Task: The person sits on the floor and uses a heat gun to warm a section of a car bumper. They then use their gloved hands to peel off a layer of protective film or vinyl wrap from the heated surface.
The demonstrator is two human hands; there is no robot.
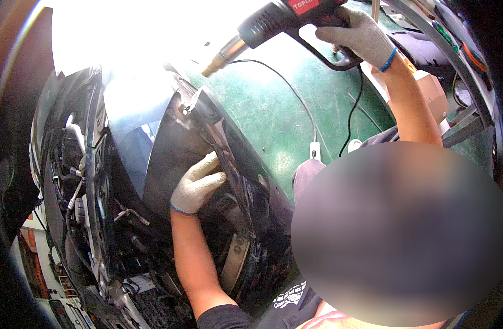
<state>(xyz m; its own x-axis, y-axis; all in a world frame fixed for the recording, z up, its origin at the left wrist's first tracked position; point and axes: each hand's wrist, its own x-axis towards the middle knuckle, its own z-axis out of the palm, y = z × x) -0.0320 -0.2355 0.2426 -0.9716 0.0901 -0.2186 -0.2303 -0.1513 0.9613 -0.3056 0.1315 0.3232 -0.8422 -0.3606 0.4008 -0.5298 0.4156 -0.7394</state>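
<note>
My right hand (pixel 361 38), in a white knit glove with a blue cuff, grips the handle of a black heat gun (pixel 268 24). The gun's metal nozzle points down and left, just above the far end of a glossy dark car body panel (pixel 229 137). My left hand (pixel 196 189), gloved the same way, is at the inner side of this panel. Its fingers are stretched out and apart, with their tips at the panel's edge. A small light-coloured bracket (pixel 192 103) sits at the panel's far corner.
Car parts and cables fill the opened bay (pixel 86 203) on the left. Glare washes out the top. A power cord crosses the green floor (pixel 273 109) to a white socket strip (pixel 315 151). Cardboard boxes (pixel 430 96) stand at right. A blurred patch hides the lower right.
</note>
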